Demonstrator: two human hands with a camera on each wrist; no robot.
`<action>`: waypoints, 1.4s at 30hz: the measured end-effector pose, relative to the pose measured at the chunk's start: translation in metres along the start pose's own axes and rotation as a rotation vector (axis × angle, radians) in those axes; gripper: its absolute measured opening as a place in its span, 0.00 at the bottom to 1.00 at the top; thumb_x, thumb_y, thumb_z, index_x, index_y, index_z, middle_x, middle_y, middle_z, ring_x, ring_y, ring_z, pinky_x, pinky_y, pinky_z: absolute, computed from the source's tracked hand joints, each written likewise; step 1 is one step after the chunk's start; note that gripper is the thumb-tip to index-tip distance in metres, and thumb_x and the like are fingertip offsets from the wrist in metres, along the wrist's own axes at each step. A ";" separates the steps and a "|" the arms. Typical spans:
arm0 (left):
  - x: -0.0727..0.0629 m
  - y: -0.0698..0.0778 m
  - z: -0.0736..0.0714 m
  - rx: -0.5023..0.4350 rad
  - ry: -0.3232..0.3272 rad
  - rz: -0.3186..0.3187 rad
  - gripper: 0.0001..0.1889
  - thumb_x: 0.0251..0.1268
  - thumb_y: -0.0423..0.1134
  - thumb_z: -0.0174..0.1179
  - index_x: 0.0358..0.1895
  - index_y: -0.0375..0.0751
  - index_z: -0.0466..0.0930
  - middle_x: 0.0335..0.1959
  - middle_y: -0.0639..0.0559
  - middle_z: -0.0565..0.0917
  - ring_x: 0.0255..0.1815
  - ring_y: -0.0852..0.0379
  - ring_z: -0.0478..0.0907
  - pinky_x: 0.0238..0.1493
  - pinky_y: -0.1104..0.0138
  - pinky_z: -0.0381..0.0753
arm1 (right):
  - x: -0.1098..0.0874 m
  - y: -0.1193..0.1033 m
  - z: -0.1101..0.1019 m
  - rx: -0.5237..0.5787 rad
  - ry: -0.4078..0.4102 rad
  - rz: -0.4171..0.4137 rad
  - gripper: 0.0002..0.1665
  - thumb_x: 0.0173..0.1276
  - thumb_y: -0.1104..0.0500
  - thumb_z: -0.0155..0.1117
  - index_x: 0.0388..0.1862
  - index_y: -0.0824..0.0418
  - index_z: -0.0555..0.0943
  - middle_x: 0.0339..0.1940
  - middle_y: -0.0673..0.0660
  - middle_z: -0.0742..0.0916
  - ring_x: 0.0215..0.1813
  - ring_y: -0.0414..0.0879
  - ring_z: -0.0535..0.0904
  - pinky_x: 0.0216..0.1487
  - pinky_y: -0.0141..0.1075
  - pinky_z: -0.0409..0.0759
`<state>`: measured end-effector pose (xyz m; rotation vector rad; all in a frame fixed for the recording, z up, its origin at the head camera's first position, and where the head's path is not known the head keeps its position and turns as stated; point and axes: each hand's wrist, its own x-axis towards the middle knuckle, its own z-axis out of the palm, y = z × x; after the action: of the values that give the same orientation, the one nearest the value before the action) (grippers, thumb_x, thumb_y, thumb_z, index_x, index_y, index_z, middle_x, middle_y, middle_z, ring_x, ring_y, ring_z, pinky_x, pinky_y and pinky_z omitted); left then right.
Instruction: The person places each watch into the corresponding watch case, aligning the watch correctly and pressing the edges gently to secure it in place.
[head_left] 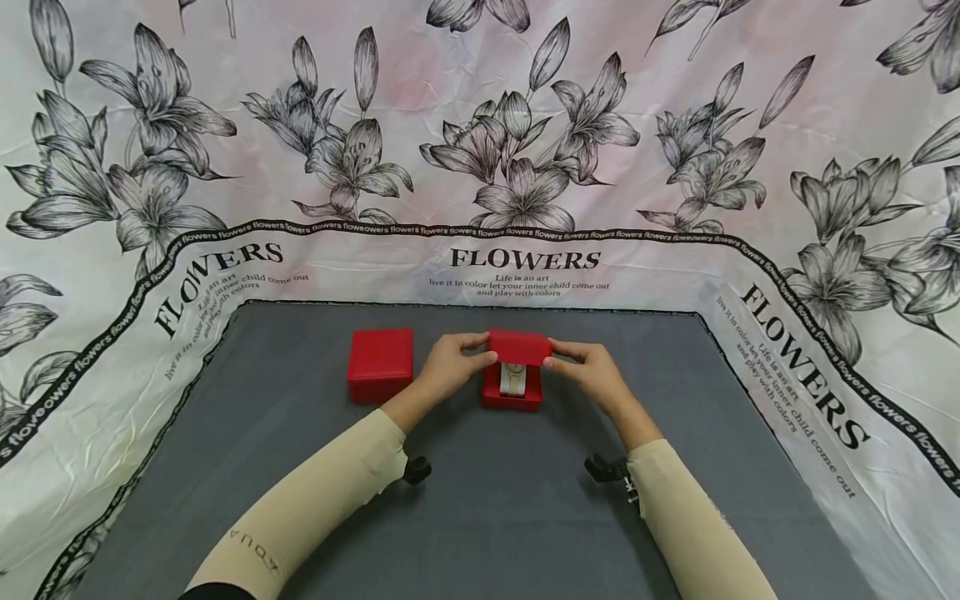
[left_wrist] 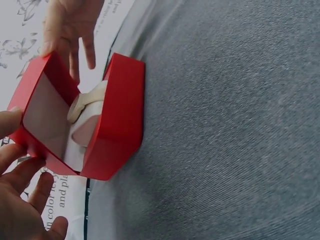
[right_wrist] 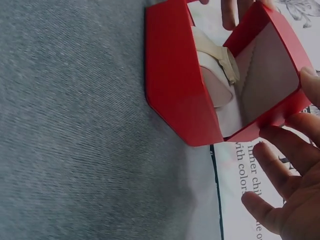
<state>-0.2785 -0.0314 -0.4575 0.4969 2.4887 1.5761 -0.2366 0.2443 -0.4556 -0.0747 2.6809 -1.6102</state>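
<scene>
A red watch box (head_left: 512, 402) sits partly opened on the grey cloth. My left hand (head_left: 447, 364) pinches the left side of its raised lid (head_left: 519, 345) between thumb and fingers. On the opposite side, my right hand (head_left: 594, 372) grips the lid the same way. Inside is a pale-strapped watch (right_wrist: 220, 56) wrapped round a white cushion (left_wrist: 86, 131). The lid's pale lining (right_wrist: 270, 67) shows in both wrist views, tilted over the watch. In these views the lower fingers of each hand spread away from the box.
A second red box (head_left: 380, 365), closed, stands left of the opened one, near my left forearm. Grey cloth (head_left: 495, 517) covers the table. Behind it hangs a white fabric (head_left: 525, 283) printed with flowers and lettering, which also borders both sides.
</scene>
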 end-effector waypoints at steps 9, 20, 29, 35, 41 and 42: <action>-0.002 -0.002 0.002 -0.066 0.034 -0.031 0.27 0.65 0.48 0.71 0.67 0.50 0.80 0.66 0.53 0.82 0.65 0.51 0.78 0.50 0.59 0.84 | -0.003 0.004 0.006 0.055 0.028 -0.019 0.34 0.68 0.50 0.74 0.71 0.56 0.77 0.70 0.59 0.80 0.78 0.56 0.67 0.75 0.55 0.65; -0.004 -0.003 0.003 -0.077 0.046 -0.046 0.27 0.63 0.49 0.73 0.65 0.51 0.82 0.67 0.51 0.80 0.61 0.50 0.80 0.51 0.58 0.83 | -0.008 0.004 0.010 0.065 0.075 -0.034 0.33 0.66 0.52 0.75 0.69 0.59 0.79 0.67 0.59 0.82 0.74 0.55 0.73 0.72 0.53 0.70; -0.007 -0.005 0.006 -0.087 0.060 -0.062 0.26 0.61 0.48 0.74 0.63 0.52 0.84 0.67 0.52 0.81 0.69 0.48 0.75 0.61 0.51 0.79 | -0.010 0.009 0.013 0.025 0.078 -0.075 0.32 0.67 0.54 0.75 0.69 0.60 0.79 0.66 0.61 0.83 0.73 0.57 0.74 0.73 0.56 0.67; -0.009 -0.008 0.009 -0.108 0.068 -0.073 0.26 0.59 0.48 0.75 0.63 0.51 0.84 0.66 0.53 0.82 0.71 0.49 0.74 0.64 0.51 0.77 | -0.017 0.005 0.013 0.028 0.060 -0.108 0.32 0.68 0.56 0.73 0.70 0.61 0.78 0.67 0.63 0.82 0.73 0.59 0.74 0.73 0.57 0.66; -0.012 -0.011 0.012 -0.161 0.078 -0.055 0.28 0.58 0.46 0.77 0.62 0.47 0.84 0.62 0.58 0.84 0.71 0.53 0.74 0.67 0.53 0.75 | -0.026 -0.013 0.011 0.048 0.037 -0.111 0.32 0.68 0.60 0.73 0.69 0.66 0.77 0.66 0.66 0.81 0.72 0.62 0.73 0.73 0.61 0.66; -0.012 -0.011 0.013 -0.160 0.080 -0.049 0.28 0.58 0.46 0.77 0.62 0.47 0.84 0.61 0.58 0.85 0.71 0.53 0.74 0.67 0.53 0.75 | -0.026 -0.012 0.011 0.047 0.039 -0.116 0.32 0.67 0.60 0.73 0.69 0.66 0.77 0.66 0.66 0.82 0.72 0.62 0.74 0.72 0.60 0.66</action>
<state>-0.2655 -0.0291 -0.4736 0.3536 2.3847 1.7900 -0.2101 0.2300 -0.4501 -0.2046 2.7129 -1.7225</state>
